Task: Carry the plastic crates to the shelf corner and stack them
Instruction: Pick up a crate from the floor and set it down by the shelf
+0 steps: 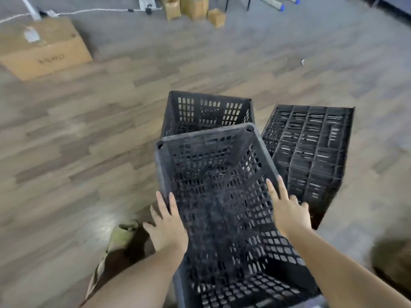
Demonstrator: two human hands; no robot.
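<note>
Three black perforated plastic crates are in view. The nearest crate (220, 196) stands open side up right in front of me. My left hand (166, 225) lies on its left rim with the fingers spread. My right hand (289, 210) rests on its right rim, fingers extended. Neither hand is curled around the rim. A second open crate (206, 114) stands on the floor just behind it. A third crate (311, 156) lies upside down to the right, its ribbed bottom facing up.
The floor is wood-look planks. A large flat cardboard box (44, 47) lies at the far left. Smaller cardboard boxes (195, 7) and a white cable (89, 12) are at the back. My foot in a slipper (122, 234) is at the lower left.
</note>
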